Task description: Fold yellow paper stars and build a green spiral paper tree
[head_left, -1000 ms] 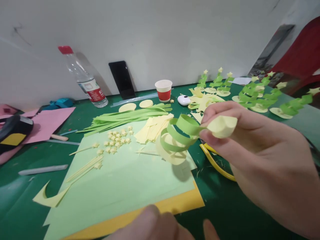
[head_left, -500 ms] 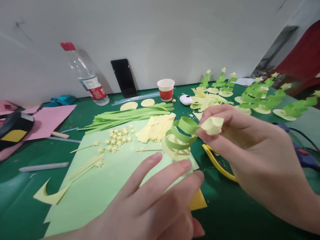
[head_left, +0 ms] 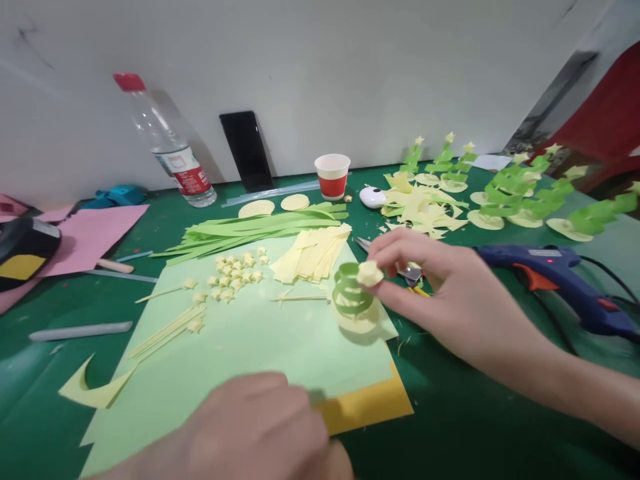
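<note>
My right hand (head_left: 450, 300) pinches a pale yellow paper star (head_left: 370, 273) between thumb and fingertips. The star is at the top of a curled green paper strip (head_left: 351, 293), which winds in loops above a round pale yellow paper base (head_left: 357, 322). That base is at the right edge of the light green paper sheets (head_left: 240, 360). Low in the view, my left hand (head_left: 260, 427) is blurred, knuckles toward me and fingers hidden. Small folded stars (head_left: 235, 273), cream paper strips (head_left: 313, 253) and a thin stick (head_left: 300, 298) lie on the sheets.
A blue glue gun (head_left: 560, 267) and pliers (head_left: 413, 273) lie by my right hand. Finished paper trees (head_left: 490, 217) stand at back right. A bottle (head_left: 185, 173), phone (head_left: 247, 150) and paper cup (head_left: 333, 177) stand along the wall. Green strips (head_left: 250, 230) lie behind the sheets.
My right hand has lowered the star and spiral leftward, toward the sheets, uncovering the glue gun and pliers. My left hand has pulled back toward me, away from the spiral.
</note>
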Tool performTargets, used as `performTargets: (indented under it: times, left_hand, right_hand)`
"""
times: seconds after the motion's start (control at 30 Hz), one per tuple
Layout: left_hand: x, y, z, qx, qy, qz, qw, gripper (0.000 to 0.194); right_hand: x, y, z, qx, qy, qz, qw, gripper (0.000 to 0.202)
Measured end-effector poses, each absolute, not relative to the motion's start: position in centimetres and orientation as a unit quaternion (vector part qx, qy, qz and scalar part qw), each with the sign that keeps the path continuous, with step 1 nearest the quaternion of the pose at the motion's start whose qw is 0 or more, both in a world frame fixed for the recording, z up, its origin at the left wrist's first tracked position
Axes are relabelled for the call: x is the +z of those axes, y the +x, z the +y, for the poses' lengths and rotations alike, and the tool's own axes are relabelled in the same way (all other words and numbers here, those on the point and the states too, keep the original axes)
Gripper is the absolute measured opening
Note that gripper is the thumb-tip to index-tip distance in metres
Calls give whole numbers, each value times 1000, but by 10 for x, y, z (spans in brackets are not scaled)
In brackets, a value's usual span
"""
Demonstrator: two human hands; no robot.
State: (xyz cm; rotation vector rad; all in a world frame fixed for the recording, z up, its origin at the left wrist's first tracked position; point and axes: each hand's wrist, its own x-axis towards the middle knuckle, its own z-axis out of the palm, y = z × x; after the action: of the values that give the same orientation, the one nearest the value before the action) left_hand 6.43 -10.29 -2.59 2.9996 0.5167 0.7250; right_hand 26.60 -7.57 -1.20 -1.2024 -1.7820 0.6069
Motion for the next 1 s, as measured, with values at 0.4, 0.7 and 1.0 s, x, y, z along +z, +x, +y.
performTargets:
  times: [0.4, 0.7, 1.0]
  left_hand:
    - [-59, 55, -73, 192, 960, 204, -18, 30]
    - [-74, 51, -75, 189, 961, 199, -17, 22]
    - [-73, 49, -75, 203, 958, 201, -21, 24]
  right_hand:
    - [-42, 260, -70, 319, -433, -760, 364, 11]
    - [-42, 259, -73, 296, -457, -769, 334, 4]
    - [-46, 276, -82, 184, -484, -804, 292, 32]
